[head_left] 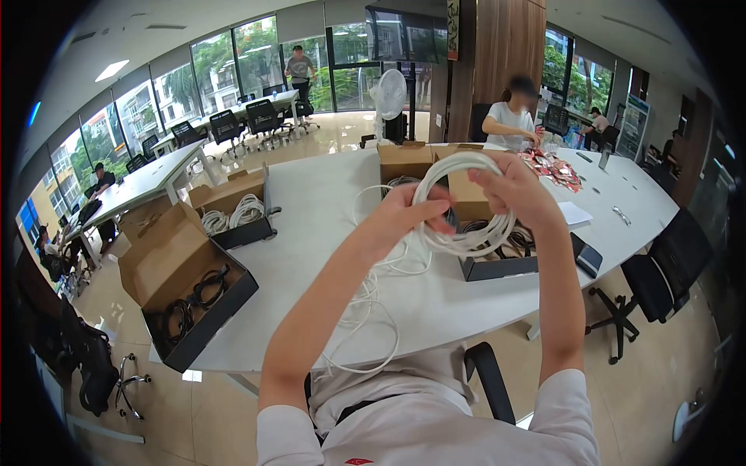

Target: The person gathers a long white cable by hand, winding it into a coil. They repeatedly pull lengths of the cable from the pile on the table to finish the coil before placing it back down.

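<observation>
White cable coil [465, 250] between both hands [501, 186]

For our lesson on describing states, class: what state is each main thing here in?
White coil: looped, held by left hand and right hand.
Loose cable: slack, uncoiled.
Near left box: open, black cables inside.
Far left box: open, white cables coiled inside.
Right box: open, dark cables inside.
Fan: upright; cannot tell whether running.

White standing fan [390, 95] behind the table, near the wood-panelled wall [503, 58].
</observation>
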### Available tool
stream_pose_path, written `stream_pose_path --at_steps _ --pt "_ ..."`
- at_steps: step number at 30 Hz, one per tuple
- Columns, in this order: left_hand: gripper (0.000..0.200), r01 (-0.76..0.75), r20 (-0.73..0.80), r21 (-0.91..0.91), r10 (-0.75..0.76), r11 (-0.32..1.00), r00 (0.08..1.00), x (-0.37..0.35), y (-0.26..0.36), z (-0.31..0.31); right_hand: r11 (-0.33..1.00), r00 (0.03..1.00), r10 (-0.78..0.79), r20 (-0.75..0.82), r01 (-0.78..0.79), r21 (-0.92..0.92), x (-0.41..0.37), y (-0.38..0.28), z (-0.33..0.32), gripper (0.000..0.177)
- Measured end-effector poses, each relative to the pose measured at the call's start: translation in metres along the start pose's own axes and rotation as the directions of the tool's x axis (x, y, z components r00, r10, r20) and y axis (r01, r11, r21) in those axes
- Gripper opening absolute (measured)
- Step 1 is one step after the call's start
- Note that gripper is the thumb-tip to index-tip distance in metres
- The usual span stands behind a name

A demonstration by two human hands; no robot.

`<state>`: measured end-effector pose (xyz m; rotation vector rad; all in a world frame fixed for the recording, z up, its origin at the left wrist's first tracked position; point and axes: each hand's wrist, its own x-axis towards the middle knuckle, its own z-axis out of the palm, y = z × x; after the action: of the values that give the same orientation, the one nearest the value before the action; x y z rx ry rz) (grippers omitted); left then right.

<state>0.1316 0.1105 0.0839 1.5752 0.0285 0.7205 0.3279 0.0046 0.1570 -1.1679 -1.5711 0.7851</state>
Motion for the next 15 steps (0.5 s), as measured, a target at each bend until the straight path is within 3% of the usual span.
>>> stream_pose_path --at_steps 2,4,8,9,11,12,15 --pt "0.025 0.075 -0.077 -0.203 -0.092 0.976 0.993 -0.010 -0.001 0.009 0.999 0.999 0.040 -0.014 -0.039 0.012 0.002 0.013 0.010 0.025" --pt "0.023 0.047 -0.201 -0.469 -0.158 0.882 0.967 -0.026 0.006 0.028 0.997 0.999 0.039 0.001 -0.039 0.072 0.003 0.025 0.021 0.026" --pt "0.020 -0.002 -0.206 -0.573 -0.141 0.820 0.968 -0.043 0.003 0.027 0.997 1.000 0.005 -0.030 -0.003 0.076 0.010 0.049 0.041 0.024" --pt "0.020 -0.016 -0.237 -0.566 -0.144 0.824 0.961 -0.045 -0.001 0.023 0.988 0.982 -0.138 -0.131 0.146 0.050 0.013 0.054 0.049 0.024" --pt "0.020 -0.095 -0.334 -0.567 -0.123 0.818 0.934 -0.051 -0.003 0.016 0.906 0.855 -0.413 -0.312 0.422 -0.044 0.017 0.069 0.069 0.025" --pt "0.019 -0.161 -0.398 -0.570 -0.100 0.805 0.912 -0.054 -0.001 0.012 0.900 0.813 -0.433 -0.388 0.365 -0.239 0.005 0.065 0.071 0.029" --pt "0.020 -0.345 -0.536 -0.564 -0.015 0.750 0.844 -0.070 0.005 -0.006 0.933 0.788 -0.331 -0.519 0.354 -0.058 -0.034 0.082 0.081 0.033"
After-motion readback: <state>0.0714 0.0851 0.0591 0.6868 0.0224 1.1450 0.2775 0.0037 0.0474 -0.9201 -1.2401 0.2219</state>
